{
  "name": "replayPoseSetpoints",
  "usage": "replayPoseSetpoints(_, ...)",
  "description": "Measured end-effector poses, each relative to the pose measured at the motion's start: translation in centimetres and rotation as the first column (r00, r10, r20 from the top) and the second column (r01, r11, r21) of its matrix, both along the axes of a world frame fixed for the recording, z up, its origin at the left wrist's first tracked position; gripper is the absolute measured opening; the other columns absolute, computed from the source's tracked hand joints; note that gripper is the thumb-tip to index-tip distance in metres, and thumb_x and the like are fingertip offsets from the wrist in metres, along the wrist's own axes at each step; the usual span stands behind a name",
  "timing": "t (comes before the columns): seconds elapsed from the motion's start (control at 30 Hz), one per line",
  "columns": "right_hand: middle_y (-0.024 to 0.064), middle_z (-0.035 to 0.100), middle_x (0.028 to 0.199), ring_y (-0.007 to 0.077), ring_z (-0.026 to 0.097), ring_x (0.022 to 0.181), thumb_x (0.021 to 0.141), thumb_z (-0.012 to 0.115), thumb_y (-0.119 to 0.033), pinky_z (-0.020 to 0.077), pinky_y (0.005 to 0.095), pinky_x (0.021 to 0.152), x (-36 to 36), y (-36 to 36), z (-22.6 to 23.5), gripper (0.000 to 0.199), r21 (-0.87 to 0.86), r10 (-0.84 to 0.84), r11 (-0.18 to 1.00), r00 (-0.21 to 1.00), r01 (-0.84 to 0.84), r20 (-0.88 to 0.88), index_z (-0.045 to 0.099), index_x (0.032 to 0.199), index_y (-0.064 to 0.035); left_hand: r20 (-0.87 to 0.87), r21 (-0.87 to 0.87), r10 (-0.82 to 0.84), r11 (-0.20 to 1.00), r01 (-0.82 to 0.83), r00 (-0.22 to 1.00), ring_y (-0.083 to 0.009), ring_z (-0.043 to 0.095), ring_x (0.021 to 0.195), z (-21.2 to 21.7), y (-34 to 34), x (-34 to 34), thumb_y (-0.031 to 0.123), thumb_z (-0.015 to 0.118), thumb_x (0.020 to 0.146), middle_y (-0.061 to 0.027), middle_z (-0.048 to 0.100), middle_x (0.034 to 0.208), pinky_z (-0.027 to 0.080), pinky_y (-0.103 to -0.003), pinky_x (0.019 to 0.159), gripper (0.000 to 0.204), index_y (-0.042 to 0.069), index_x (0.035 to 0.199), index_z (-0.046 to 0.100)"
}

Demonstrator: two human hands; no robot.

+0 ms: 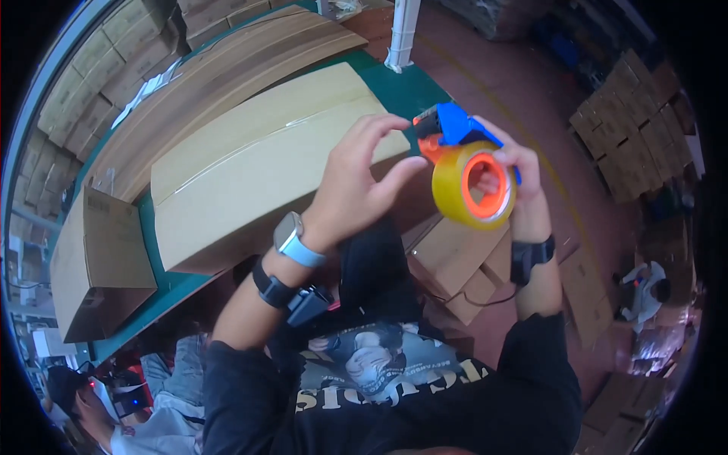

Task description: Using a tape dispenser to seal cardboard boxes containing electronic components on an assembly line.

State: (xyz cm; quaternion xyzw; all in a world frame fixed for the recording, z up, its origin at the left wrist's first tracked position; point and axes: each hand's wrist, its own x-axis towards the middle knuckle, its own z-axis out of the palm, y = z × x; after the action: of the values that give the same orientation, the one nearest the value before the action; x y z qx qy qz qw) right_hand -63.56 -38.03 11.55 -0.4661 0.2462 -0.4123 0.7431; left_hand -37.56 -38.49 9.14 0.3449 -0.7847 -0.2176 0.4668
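My right hand (pixel 523 163) grips a blue and orange tape dispenser (pixel 459 125) loaded with a wide roll of yellowish packing tape (pixel 453 182). Its cutting end points left, toward my left hand (pixel 360 171). That hand is raised with thumb and forefinger apart, close to the dispenser's front but seemingly not holding it. Below and behind the left hand lies a long brown cardboard box (pixel 250 159), closed, with a shiny strip of tape along the seam on its top.
The box rests on a green table (pixel 413 89) beside long wood-grain boards (pixel 205 76). Another carton (pixel 106 265) stands at the left. Cartons (pixel 462 262) lie on the floor by my right side. Stacked boxes (pixel 629 125) stand farther right. Another person (pixel 83 409) is at lower left.
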Motion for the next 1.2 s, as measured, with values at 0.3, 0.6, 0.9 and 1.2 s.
replayPoseSetpoints(0.3,0.0222,0.061,0.123,0.0233,0.068,0.097,0.072,0.057,-0.030,0.0570,0.0308,0.088,5.4,3.0,-4.1,0.078,-0.035,0.034,0.999,0.965,-0.026,0.259,0.043,0.140,0.0057,-0.176,-0.244,0.177,0.945,-0.217,0.968,-0.0270,0.069,0.085,0.5,5.3,1.4,0.005,0.078,0.081,-0.0148,0.065,0.102,0.057,-0.032,0.073,0.027,0.000,0.103,0.064)
replayPoseSetpoints(0.6,0.0194,0.063,0.118,0.0160,0.066,0.077,0.069,0.059,-0.037,0.0576,0.0246,0.071,7.2,2.6,-3.1,0.081,-0.091,0.038,0.995,0.998,-0.033,0.057,0.042,0.138,0.0030,-0.162,-0.195,0.160,0.962,-0.190,0.974,-0.0279,0.068,0.084,1.5,5.8,3.8,0.000,0.075,0.081,-0.0131,0.063,0.097,0.057,-0.033,0.071,0.020,0.001,0.098,0.064)
replayPoseSetpoints(0.9,0.0182,0.065,0.118,0.0057,0.054,0.054,0.067,0.060,-0.026,0.0497,0.0174,0.053,8.3,3.7,-3.3,0.080,-0.062,-0.209,0.975,0.973,0.215,0.099,0.044,0.139,0.0055,-0.020,-0.406,0.111,0.907,-0.110,0.994,-0.0268,0.066,0.083,2.4,5.9,5.0,-0.004,0.077,0.075,-0.0123,0.063,0.096,0.056,-0.033,0.069,0.024,0.002,0.095,0.065)
replayPoseSetpoints(1.2,0.0173,0.065,0.119,0.0064,0.052,0.051,0.065,0.062,-0.026,0.0477,0.0183,0.053,6.7,3.0,-3.8,0.082,-0.102,-0.037,0.994,0.999,0.038,0.007,0.044,0.139,0.0056,0.147,-0.493,0.106,0.870,-0.020,0.983,-0.0272,0.064,0.079,1.7,5.1,5.2,-0.005,0.076,0.072,-0.0116,0.064,0.094,0.054,-0.035,0.066,0.029,0.003,0.096,0.063)
